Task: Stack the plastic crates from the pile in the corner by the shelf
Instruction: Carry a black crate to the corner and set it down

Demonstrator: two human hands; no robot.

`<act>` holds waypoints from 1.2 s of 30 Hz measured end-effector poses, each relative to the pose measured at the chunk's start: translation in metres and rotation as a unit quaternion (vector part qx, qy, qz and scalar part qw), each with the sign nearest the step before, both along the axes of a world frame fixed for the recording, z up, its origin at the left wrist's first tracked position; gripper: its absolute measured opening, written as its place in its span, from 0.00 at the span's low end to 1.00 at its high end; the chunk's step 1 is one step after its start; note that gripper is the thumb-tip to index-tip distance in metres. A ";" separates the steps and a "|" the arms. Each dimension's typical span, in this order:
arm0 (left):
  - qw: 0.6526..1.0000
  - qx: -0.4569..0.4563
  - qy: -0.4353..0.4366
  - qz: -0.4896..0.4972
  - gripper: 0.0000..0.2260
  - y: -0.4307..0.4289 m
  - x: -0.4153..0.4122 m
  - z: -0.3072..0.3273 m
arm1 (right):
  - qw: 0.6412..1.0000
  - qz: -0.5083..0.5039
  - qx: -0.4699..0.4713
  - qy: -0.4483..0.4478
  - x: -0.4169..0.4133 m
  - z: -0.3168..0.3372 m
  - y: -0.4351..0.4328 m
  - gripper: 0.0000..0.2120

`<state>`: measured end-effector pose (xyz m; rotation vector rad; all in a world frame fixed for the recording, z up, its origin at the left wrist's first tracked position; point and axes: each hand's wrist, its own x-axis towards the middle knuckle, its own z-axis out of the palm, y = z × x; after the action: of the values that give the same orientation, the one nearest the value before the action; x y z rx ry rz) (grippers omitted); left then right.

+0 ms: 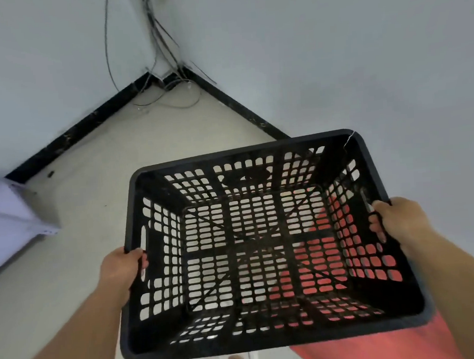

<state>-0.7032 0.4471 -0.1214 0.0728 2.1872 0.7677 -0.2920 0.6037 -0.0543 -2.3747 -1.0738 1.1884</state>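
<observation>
Crate: a black plastic crate [268,244] with slotted walls and floor, held in the air at the centre to 5 o'clock of the view, open side toward the camera, tilted slightly so its right end sits higher.
Rim: a thin pale crack or thread shows at the far right corner, about 1 o'clock of the crate.
Left hand [123,271]: at 9 o'clock of the crate, fingers curled closed through the handle slot in the left wall, thumb over the rim.
Right hand [396,224]: at 3 o'clock of the crate, fingers hooked closed through the right wall's handle slot, gripping the rim.
Floor [98,217]: pale, seen beyond and through the crate's slots.
Corner: two light walls meet at 12 o'clock, edged by a black skirting board [86,128].
Cables [162,44]: thin wires hang down the corner and spill onto the floor.
Red garment [354,347]: at 5 o'clock, under the crate, visible through its slots.
White object [5,218]: at 9 o'clock, blurred; I cannot tell what it is.
</observation>
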 end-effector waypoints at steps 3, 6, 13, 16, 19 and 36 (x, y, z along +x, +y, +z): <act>0.999 0.000 -0.002 0.043 0.07 -0.003 -0.043 -0.004 | 0.999 0.040 0.003 -0.003 -0.059 -0.008 0.034 0.08; 0.997 -0.004 0.004 0.077 0.08 -0.008 -0.079 -0.007 | 0.998 0.057 0.018 0.005 -0.109 -0.025 0.063 0.10; 0.986 0.008 -0.004 0.169 0.07 -0.010 -0.148 -0.024 | 0.989 0.141 0.022 0.037 -0.213 -0.069 0.122 0.07; 0.976 0.019 -0.005 0.215 0.14 0.000 -0.167 -0.034 | 0.985 0.165 0.029 0.045 -0.255 -0.092 0.151 0.07; 0.966 0.018 -0.002 0.259 0.22 0.010 -0.182 -0.049 | 0.977 0.201 0.037 0.056 -0.296 -0.111 0.178 0.07; 0.924 0.016 -0.003 0.381 0.13 0.028 -0.216 -0.170 | 0.923 0.384 0.024 0.011 -0.427 -0.233 0.264 0.16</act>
<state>-0.9187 0.4756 -0.2913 -0.8075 2.1822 1.2132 -0.7186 0.8672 -0.2877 -1.9164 -2.1030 1.3648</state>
